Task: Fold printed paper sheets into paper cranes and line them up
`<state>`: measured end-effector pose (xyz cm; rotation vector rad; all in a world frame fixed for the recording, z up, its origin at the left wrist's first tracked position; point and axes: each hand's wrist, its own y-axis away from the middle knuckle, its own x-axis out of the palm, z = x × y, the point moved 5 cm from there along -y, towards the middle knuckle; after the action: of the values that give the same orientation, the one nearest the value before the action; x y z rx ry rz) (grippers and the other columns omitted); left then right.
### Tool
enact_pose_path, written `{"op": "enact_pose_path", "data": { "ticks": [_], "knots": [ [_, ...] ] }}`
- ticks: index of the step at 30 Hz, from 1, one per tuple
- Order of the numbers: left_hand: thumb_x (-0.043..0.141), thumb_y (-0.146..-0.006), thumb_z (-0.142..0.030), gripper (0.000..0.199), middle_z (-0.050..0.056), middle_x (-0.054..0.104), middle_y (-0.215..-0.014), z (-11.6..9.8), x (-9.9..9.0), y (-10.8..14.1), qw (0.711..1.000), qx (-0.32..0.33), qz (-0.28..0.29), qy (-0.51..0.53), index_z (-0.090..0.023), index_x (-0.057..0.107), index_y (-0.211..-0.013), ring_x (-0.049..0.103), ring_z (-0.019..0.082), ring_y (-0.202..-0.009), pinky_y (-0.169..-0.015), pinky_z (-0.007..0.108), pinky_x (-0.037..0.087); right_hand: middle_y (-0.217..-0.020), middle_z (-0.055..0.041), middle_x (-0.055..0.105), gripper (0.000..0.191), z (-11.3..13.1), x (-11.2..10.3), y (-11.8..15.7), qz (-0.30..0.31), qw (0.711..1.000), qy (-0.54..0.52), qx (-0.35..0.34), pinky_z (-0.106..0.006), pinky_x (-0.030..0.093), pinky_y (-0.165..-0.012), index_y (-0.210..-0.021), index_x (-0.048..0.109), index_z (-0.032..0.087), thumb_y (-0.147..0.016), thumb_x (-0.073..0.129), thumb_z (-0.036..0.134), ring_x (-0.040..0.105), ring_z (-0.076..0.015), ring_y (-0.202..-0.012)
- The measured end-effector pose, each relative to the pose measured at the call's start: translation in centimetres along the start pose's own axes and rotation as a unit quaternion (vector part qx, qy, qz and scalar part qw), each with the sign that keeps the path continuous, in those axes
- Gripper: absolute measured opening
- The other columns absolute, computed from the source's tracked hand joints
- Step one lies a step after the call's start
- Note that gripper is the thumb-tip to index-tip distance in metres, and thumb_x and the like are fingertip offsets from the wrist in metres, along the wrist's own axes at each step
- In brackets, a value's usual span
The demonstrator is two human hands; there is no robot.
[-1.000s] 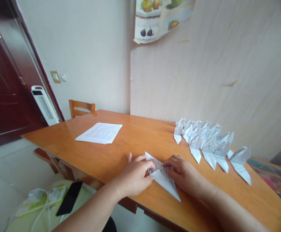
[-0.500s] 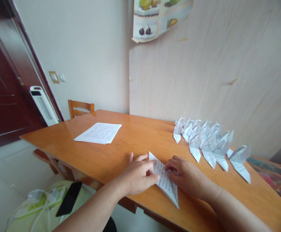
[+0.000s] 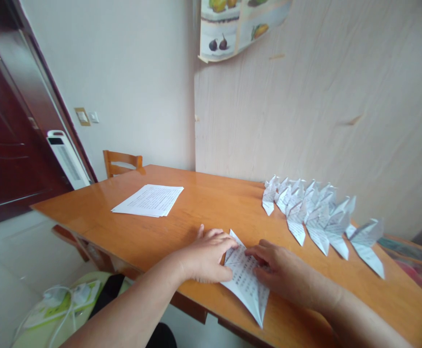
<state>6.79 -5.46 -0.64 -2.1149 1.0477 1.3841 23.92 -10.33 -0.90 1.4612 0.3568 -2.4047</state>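
A folded sheet of printed paper lies on the wooden table before me, pointed at its far and near ends. Its left edge is between the thumb and fingers of my left hand, which are closed on it. From the other side, my right hand has its bent fingers and thumb on the paper's right part; the fingertips are partly hidden. Farther right stand several folded paper figures with raised wings, grouped in rows, and one paper figure sits nearest on the right.
A stack of printed sheets rests on the table at the left. A chair is behind the far end. Below left, a stool holds a power strip with cables and a dark phone. The wall borders the table's far side.
The folded paper has been spread wider, its left flap now opened out toward the left. My left hand has drawn slightly left and up with the edge; my right hand has shifted slightly.
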Motion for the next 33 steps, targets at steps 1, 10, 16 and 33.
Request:
{"op": "enact_pose_path", "data": {
  "ticks": [1,10,16,33],
  "knots": [
    [0.065,-0.072,-0.035,0.061,0.001,0.048,-0.149,0.1,-0.1,-0.1,1.0,0.0,0.003,-0.006,-0.034,0.052,-0.132,0.027,0.035,-0.144,-0.115,0.069,-0.003,-0.089,-0.0024,0.06,0.023,0.0,0.0,0.0,0.0,1.0,-0.001,0.001,-0.027,0.04,-0.068,-0.102,0.067,0.022,-0.084,0.054,0.016,0.058,-0.0159,-0.077],
    [0.071,-0.065,-0.036,0.058,0.001,0.044,-0.152,0.5,-0.6,-1.1,0.999,-0.008,0.019,-0.027,-0.035,0.054,-0.121,0.024,0.038,-0.147,-0.114,0.072,0.001,-0.09,-0.0029,0.06,0.027,-0.1,0.2,0.1,-0.004,1.0,-0.005,0.012,-0.027,0.04,-0.069,-0.103,0.066,0.023,-0.082,0.052,0.012,0.059,-0.016,-0.078],
    [0.076,-0.061,-0.039,0.063,0.004,0.035,-0.159,1.1,-0.6,-1.9,0.999,-0.02,0.043,-0.026,-0.034,0.056,-0.121,0.014,0.039,-0.15,-0.114,0.072,-0.001,-0.092,-0.0033,0.06,0.031,0.1,0.0,0.3,0.003,1.0,-0.01,0.027,-0.027,0.04,-0.069,-0.106,0.066,0.023,-0.081,0.051,0.011,0.059,-0.0161,-0.079],
    [0.056,-0.079,-0.007,0.034,0.002,0.067,-0.102,-2.8,-0.1,2.7,0.984,0.124,-0.108,-0.068,-0.027,0.068,-0.104,0.054,0.023,-0.107,-0.108,0.047,0.03,-0.087,-0.0009,0.058,0.02,-0.6,-0.4,0.1,-0.039,0.999,-0.008,0.013,-0.026,0.037,-0.066,-0.094,0.062,0.021,-0.078,0.059,0.01,0.054,-0.0141,-0.074]
  ]
}}
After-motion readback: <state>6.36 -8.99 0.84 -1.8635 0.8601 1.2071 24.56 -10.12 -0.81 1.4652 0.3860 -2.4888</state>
